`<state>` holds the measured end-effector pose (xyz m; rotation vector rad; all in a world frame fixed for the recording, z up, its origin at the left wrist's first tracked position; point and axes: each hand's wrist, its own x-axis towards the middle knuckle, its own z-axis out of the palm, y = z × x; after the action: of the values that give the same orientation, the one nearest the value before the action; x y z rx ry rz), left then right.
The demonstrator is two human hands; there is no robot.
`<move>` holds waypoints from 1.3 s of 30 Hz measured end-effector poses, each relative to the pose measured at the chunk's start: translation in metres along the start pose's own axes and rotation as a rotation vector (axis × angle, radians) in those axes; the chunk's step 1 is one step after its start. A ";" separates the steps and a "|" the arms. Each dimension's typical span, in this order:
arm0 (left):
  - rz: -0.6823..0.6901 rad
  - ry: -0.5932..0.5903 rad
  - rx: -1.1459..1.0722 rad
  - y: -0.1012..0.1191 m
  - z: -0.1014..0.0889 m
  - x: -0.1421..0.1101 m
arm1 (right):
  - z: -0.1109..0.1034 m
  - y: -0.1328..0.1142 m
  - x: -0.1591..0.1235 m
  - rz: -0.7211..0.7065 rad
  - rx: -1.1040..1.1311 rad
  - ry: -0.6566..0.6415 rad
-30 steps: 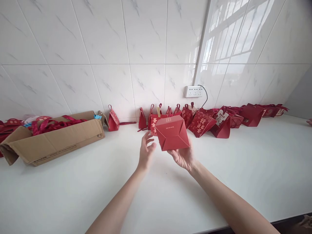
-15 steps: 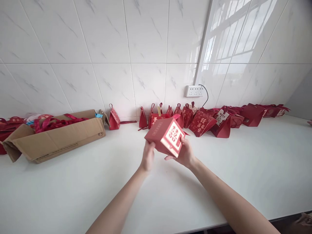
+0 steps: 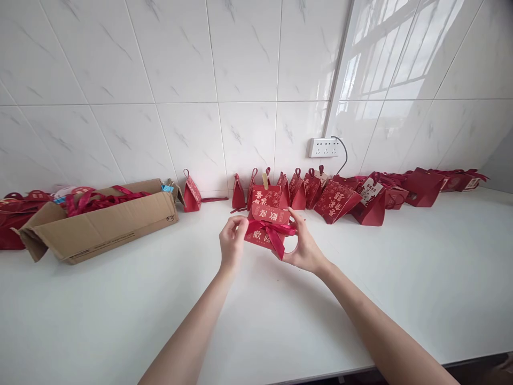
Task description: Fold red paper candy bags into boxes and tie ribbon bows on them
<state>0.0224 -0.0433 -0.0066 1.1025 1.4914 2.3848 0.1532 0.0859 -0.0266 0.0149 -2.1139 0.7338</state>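
Note:
A small red gift box (image 3: 267,214) with gold lettering is held above the white table, its lettered top facing me. A shiny dark-red ribbon (image 3: 276,231) is tied in a bow across it, one tail hanging down at the front. My right hand (image 3: 308,250) grips the box's right side, thumb and fingers spread around it. On the left, my left hand (image 3: 232,243) has its fingers closed in a pinch at the ribbon's left loop, beside the box edge. The underside of the box is hidden.
Several red gift boxes (image 3: 336,200) stand along the tiled wall. A cardboard box (image 3: 116,227) full of red ribbon lies at left, with more red boxes (image 3: 20,222) behind it. A power strip (image 3: 324,147) is on the wall above the white table (image 3: 256,331).
The gift box has been turned from its base, past a side with a printed character, to its ribboned top. My left hand came onto the box, then moved to the bow's left side.

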 end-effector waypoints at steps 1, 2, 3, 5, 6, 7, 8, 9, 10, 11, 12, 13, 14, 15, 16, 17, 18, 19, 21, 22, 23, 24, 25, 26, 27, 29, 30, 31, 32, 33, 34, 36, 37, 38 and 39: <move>-0.002 0.027 0.054 0.002 0.001 -0.001 | 0.000 0.000 0.000 -0.001 -0.005 -0.003; 0.008 0.060 0.107 0.003 0.003 -0.003 | 0.000 0.000 0.000 0.000 -0.004 -0.006; 0.035 0.093 0.158 0.005 0.004 -0.004 | 0.001 -0.001 0.000 0.005 -0.006 -0.009; 0.161 0.122 0.268 0.006 0.006 -0.007 | 0.002 -0.001 0.000 0.022 -0.024 -0.013; 0.270 0.102 0.329 0.006 0.006 -0.009 | 0.003 -0.001 0.000 0.031 -0.037 -0.010; 0.406 0.055 0.397 0.006 0.007 -0.011 | 0.004 -0.001 0.000 0.033 -0.051 0.000; 0.558 -0.016 0.467 0.005 0.007 -0.013 | 0.004 0.000 0.000 0.029 -0.064 0.015; 0.708 -0.099 0.536 0.003 0.007 -0.015 | 0.005 0.001 -0.001 0.020 -0.071 0.031; 0.839 -0.175 0.596 0.001 0.007 -0.017 | 0.006 0.002 -0.001 0.004 -0.073 0.048; 0.940 -0.229 0.642 -0.001 0.008 -0.018 | 0.006 0.003 -0.001 -0.014 -0.076 0.063; 1.003 -0.258 0.674 -0.003 0.009 -0.020 | 0.006 0.003 -0.001 -0.032 -0.078 0.074; 1.037 -0.267 0.691 -0.004 0.009 -0.021 | 0.006 0.003 -0.001 -0.048 -0.077 0.079; 1.049 -0.261 0.696 -0.005 0.010 -0.021 | 0.006 0.003 -0.001 -0.059 -0.071 0.083; 1.049 -0.249 0.695 -0.005 0.011 -0.021 | 0.006 0.003 -0.001 -0.064 -0.061 0.085; 1.049 -0.239 0.690 -0.005 0.011 -0.021 | 0.006 0.002 -0.001 -0.059 -0.047 0.088; 1.049 -0.235 0.686 -0.004 0.012 -0.021 | 0.006 0.002 -0.001 -0.048 -0.028 0.090; 1.049 -0.234 0.682 -0.004 0.012 -0.021 | 0.006 0.001 -0.002 -0.033 -0.008 0.094; 1.049 -0.232 0.680 -0.004 0.011 -0.020 | 0.006 0.001 -0.002 -0.018 0.008 0.100; 1.038 -0.237 0.682 -0.004 0.011 -0.020 | 0.006 0.001 -0.002 0.006 0.029 0.106; 1.027 -0.242 0.685 -0.004 0.011 -0.020 | 0.006 0.001 -0.002 0.010 0.027 0.103; 1.013 -0.250 0.686 -0.004 0.011 -0.021 | 0.006 0.001 -0.003 0.008 0.017 0.097; 0.999 -0.256 0.680 -0.003 0.011 -0.022 | 0.006 0.001 -0.003 0.006 0.005 0.092; 0.980 -0.260 0.663 -0.002 0.012 -0.024 | 0.006 0.001 -0.003 0.005 -0.003 0.087; 0.951 -0.261 0.634 0.000 0.013 -0.025 | 0.006 0.001 -0.003 0.007 -0.005 0.087; 0.897 -0.246 0.593 0.002 0.015 -0.025 | 0.005 0.001 -0.003 0.014 -0.001 0.088; 0.666 -0.115 0.482 0.006 0.016 -0.024 | 0.004 0.001 -0.003 0.035 0.005 0.082; 0.499 0.000 0.411 0.007 0.016 -0.021 | 0.004 0.001 -0.003 0.043 -0.001 0.072; 0.309 0.137 0.326 0.006 0.015 -0.017 | 0.004 0.002 -0.003 0.047 -0.015 0.062; 0.120 0.275 0.234 0.004 0.012 -0.012 | 0.004 0.003 -0.002 0.051 -0.030 0.061; -0.045 0.394 0.146 0.001 0.007 -0.006 | 0.004 0.002 -0.001 0.059 -0.038 0.065; -0.186 0.480 0.060 -0.005 0.002 -0.001 | 0.005 0.001 0.000 0.074 -0.030 0.082; -0.347 0.548 -0.012 -0.017 -0.009 0.008 | 0.003 -0.006 0.003 0.153 0.054 0.164; -0.404 0.566 -0.028 -0.023 -0.013 0.011 | 0.000 -0.012 0.004 0.218 0.140 0.224; -0.448 0.577 -0.038 -0.029 -0.016 0.013 | -0.004 -0.020 0.004 0.297 0.262 0.288; -0.486 0.581 -0.048 -0.033 -0.017 0.015 | -0.011 -0.030 0.002 0.388 0.417 0.353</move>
<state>-0.0078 -0.0321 -0.0307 -0.0101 1.5936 2.4449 0.1679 0.0673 -0.0053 -0.2850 -1.6131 1.2964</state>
